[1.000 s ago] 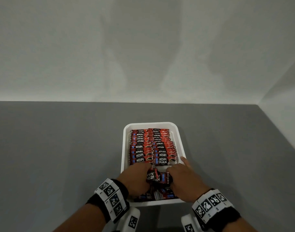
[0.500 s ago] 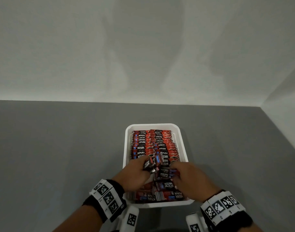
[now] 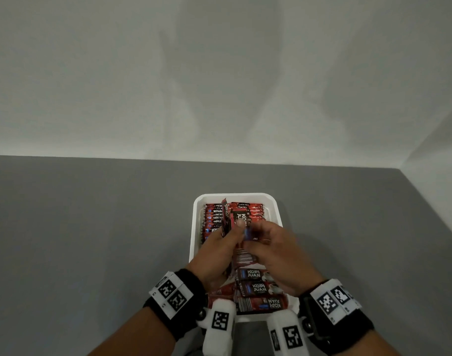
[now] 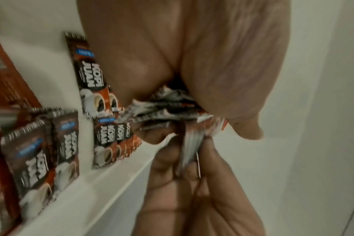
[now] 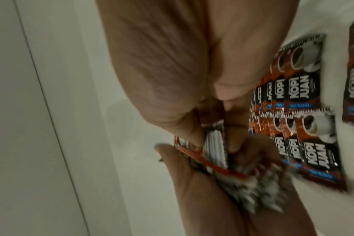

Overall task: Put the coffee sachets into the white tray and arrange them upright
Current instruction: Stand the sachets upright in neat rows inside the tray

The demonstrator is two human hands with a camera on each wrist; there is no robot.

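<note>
One white tray [image 3: 197, 201] (sachets [image 3: 255, 287] too many to count).

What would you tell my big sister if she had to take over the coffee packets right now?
Left hand: grips a bunch of sachets, lifted above the white tray.
Right hand: pinches sachets from the same bunch.
Done: rows of sachets stand upright in the tray's far part.
Left: loose sachets lie flat at the near end. Stand the held bunch in the rows, then those too.
</note>
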